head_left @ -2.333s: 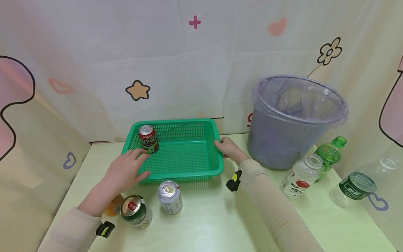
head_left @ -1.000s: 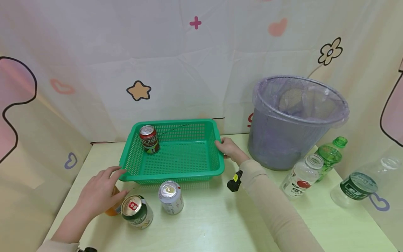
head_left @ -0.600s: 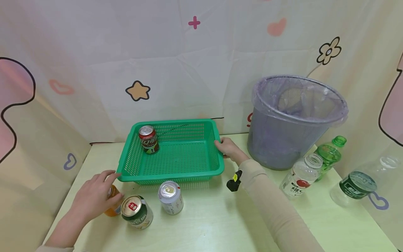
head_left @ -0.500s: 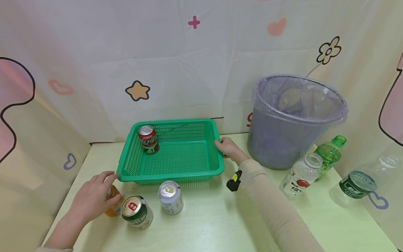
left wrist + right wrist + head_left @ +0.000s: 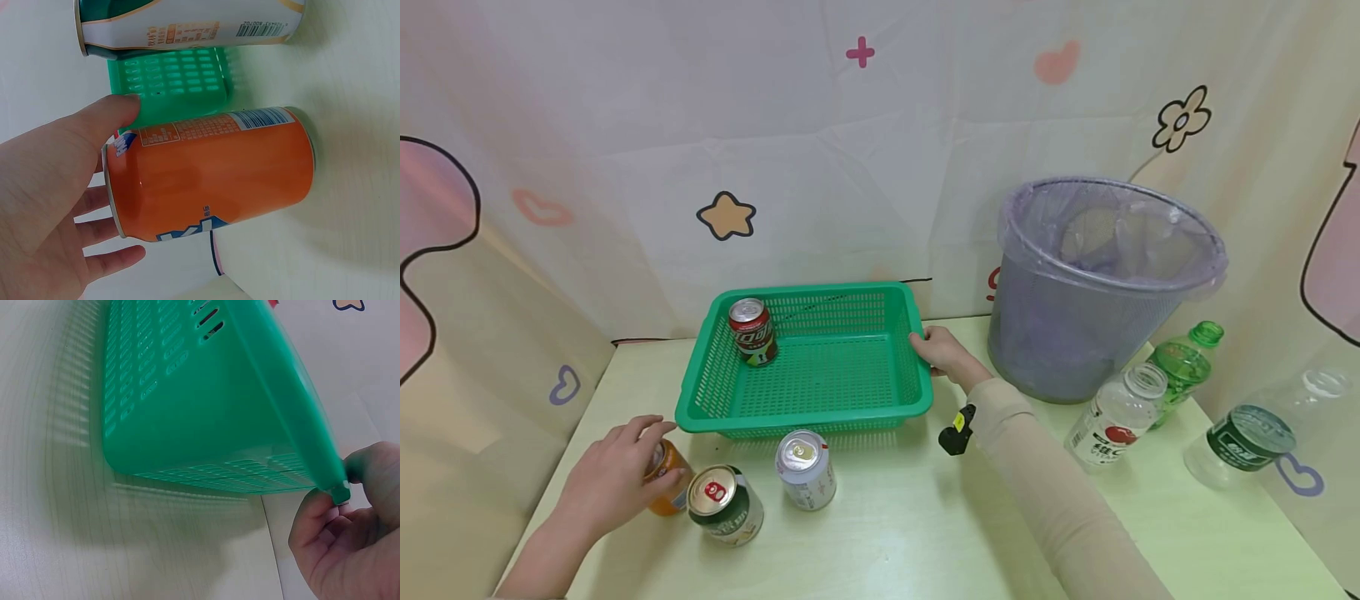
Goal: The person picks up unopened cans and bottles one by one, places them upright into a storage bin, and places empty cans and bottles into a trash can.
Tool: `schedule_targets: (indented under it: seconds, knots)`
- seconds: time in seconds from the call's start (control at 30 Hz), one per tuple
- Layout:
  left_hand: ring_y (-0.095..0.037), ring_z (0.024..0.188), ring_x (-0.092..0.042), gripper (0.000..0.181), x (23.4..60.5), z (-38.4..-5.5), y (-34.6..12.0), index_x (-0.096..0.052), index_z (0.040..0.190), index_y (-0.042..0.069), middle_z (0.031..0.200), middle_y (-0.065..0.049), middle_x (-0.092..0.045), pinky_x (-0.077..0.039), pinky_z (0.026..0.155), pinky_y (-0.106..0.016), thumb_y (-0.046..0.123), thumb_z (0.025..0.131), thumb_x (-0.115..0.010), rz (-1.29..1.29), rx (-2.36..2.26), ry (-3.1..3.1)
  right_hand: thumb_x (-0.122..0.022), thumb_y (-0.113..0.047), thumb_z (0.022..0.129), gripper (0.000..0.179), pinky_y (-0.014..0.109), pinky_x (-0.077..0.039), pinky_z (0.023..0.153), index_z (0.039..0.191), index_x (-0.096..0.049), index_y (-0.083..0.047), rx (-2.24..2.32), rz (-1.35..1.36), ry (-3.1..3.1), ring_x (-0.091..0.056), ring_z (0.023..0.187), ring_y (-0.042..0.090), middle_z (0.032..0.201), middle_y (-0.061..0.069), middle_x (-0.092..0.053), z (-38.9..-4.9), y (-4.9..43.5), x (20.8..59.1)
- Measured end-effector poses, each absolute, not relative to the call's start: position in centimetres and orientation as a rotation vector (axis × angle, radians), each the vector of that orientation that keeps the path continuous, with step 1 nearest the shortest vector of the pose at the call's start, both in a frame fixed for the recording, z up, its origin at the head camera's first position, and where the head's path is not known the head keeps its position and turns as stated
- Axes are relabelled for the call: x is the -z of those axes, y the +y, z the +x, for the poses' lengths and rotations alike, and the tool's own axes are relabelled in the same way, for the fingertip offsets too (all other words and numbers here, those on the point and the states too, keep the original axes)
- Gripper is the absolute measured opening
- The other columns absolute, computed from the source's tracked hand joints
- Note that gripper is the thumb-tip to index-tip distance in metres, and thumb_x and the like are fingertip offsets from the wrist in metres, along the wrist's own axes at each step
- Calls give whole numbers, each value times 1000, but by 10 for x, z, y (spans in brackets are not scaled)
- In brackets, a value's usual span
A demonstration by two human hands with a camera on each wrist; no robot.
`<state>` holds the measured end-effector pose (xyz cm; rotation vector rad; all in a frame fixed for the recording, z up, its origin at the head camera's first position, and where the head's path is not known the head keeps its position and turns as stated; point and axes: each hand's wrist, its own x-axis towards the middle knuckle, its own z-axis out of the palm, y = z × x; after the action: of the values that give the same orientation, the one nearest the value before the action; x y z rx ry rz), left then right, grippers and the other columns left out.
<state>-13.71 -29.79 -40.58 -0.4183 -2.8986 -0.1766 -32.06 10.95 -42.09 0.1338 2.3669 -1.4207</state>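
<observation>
My left hand (image 5: 612,477) is spread around the top of an orange soda can (image 5: 209,175) standing on the table. In the left wrist view the thumb stands a little off the can's side, and the other fingers reach behind its top end. My right hand (image 5: 946,352) pinches the right rim of a green plastic basket (image 5: 820,415); the right wrist view shows thumb and fingers on that rim. A red cola can (image 5: 753,333) stands in the basket's left part. Beside the orange can are a green-and-white can (image 5: 730,512) and a white can (image 5: 807,475).
Behind my right arm stands a mesh bin (image 5: 1067,325) lined with a purple bag. Right of it are a clear vitamin bottle (image 5: 1112,421), a green bottle (image 5: 1182,362) and a clear bottle with a green label (image 5: 1247,437). A patterned curtain (image 5: 820,142) closes off the back.
My left hand has moved from beside the cola can in the basket, back and left, down to the orange can. The right hand has kept its hold on the basket rim.
</observation>
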Motion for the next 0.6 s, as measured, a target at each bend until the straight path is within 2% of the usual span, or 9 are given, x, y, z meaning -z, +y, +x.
schedule_targets:
  seconds: [0.4,0.6]
  knots:
    - [-37,93,-55,56,413,-137,-303,-57,116,4,114,-18,-55,-48,69,-54,31,70,-75,-421,198,-2917,-39,-29,98,34,28,-49,65,114,-50,-2,1427,132,2373,-53,68,11,92,7,-53,-320,110,421]
    - [-34,91,-56,58,416,-138,-304,-56,117,6,112,-15,-56,-49,67,-51,33,70,-76,-428,211,-2928,-39,-29,98,34,31,-51,70,116,-49,-2,1428,143,2365,-56,73,12,97,8,-53,-320,109,421]
